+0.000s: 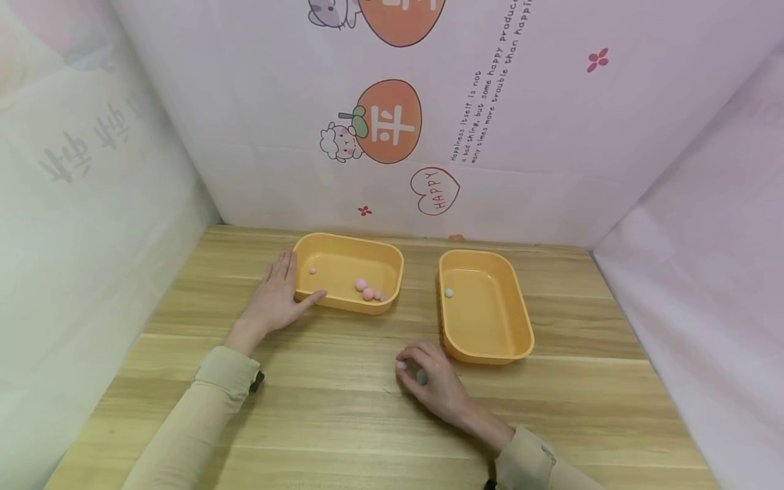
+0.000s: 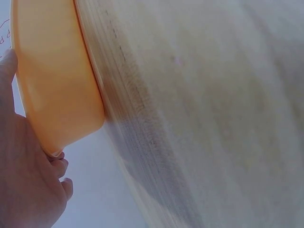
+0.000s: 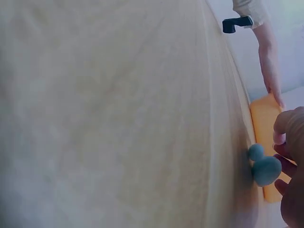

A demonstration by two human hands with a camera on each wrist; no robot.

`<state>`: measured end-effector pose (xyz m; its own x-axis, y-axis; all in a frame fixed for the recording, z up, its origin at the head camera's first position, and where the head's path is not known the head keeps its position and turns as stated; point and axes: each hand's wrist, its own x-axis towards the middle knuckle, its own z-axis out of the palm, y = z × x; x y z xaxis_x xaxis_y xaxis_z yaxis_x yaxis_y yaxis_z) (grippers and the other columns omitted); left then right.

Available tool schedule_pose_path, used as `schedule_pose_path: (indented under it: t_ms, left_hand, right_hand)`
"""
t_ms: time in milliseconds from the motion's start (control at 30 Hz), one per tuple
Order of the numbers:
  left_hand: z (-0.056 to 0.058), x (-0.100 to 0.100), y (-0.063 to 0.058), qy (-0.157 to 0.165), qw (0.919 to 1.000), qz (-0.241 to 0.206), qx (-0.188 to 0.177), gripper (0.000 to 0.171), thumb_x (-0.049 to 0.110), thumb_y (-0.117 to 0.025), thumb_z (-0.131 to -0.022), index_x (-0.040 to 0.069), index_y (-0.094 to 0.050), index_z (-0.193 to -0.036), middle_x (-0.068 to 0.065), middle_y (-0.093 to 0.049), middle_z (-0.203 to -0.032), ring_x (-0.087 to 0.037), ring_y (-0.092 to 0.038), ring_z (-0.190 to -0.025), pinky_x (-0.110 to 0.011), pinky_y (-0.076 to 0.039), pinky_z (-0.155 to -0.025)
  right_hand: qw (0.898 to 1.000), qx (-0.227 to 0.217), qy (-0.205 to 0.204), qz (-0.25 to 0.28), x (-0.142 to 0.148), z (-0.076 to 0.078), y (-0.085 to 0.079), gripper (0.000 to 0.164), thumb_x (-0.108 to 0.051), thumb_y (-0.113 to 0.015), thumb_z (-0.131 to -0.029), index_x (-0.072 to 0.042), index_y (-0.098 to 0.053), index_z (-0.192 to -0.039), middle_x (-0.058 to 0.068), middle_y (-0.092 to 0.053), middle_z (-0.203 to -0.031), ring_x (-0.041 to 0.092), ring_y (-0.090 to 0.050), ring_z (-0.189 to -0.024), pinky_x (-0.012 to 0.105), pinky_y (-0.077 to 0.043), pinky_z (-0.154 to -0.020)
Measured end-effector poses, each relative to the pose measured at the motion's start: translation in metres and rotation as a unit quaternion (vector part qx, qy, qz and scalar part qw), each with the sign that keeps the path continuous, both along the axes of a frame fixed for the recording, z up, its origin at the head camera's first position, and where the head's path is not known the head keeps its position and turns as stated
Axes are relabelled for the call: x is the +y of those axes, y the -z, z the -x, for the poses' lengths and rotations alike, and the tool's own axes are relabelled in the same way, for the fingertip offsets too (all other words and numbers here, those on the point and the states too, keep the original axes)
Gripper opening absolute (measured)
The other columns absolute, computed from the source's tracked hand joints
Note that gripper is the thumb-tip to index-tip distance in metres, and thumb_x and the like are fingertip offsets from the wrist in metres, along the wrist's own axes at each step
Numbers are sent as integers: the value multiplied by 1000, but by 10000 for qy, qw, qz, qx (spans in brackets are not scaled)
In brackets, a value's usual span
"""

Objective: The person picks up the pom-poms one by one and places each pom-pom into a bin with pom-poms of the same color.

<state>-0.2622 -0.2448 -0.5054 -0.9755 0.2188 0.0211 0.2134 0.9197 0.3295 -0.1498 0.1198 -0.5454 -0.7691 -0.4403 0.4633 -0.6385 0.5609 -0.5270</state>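
In the head view my left hand (image 1: 273,299) rests on the left end of a yellow tray (image 1: 348,304), fingers straight along its side and thumb on the front rim. Several pink balls (image 1: 361,284) of different sizes lie in this tray. My right hand (image 1: 436,384), low over the table, pinches a small pink ball (image 1: 401,365) between thumb and index finger. Under that hand is a blue-green ball (image 1: 421,376). The right wrist view shows a larger blue-green ball (image 3: 267,171) against the fingers and a smaller blue-green ball (image 3: 256,152) beside it.
A second yellow tray (image 1: 486,356) stands to the right, with a small pale blue-green ball (image 1: 449,292) near its left wall. Both trays are on a wood-grain table (image 1: 343,422). Printed white cloth (image 1: 520,197) hangs behind the table and at both sides.
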Motion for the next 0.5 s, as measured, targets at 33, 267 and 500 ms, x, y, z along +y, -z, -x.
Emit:
schedule_pose_path:
  t_ms: [33, 267, 500]
  left_hand:
    - [0, 0, 0, 5, 10000, -9, 5, 120, 79, -45, -105, -11, 1, -171, -32, -2, -183, -46, -3, -173, -61, -7, -143]
    - [0, 0, 0, -6, 10000, -6, 13, 120, 78, -45, -105, -11, 0, -171, -31, -3, -183, -46, -3, -173, -60, -7, -143]
    - [-1, 0, -1, 9, 10000, -17, 8, 120, 78, -45, -106, -11, 1, -171, -32, -2, -183, -47, -3, -173, -61, -7, -142]
  right_hand:
    - [10000, 13, -3, -1, 0, 0, -1, 15, -5, -85, -95, -10, -77, -106, -2, -74, -108, 17, -69, -109, 38, -62, -96]
    - [10000, 26, -64, 39, -2, 0, -5, 17, -3, -86, -93, -7, -78, -107, 0, -75, -108, 17, -71, -106, 36, -64, -94]
    - [9997, 124, -144, 171, -2, 3, -10, 18, 1, -85, -92, -5, -78, -107, 2, -76, -108, 18, -72, -103, 33, -65, -91]
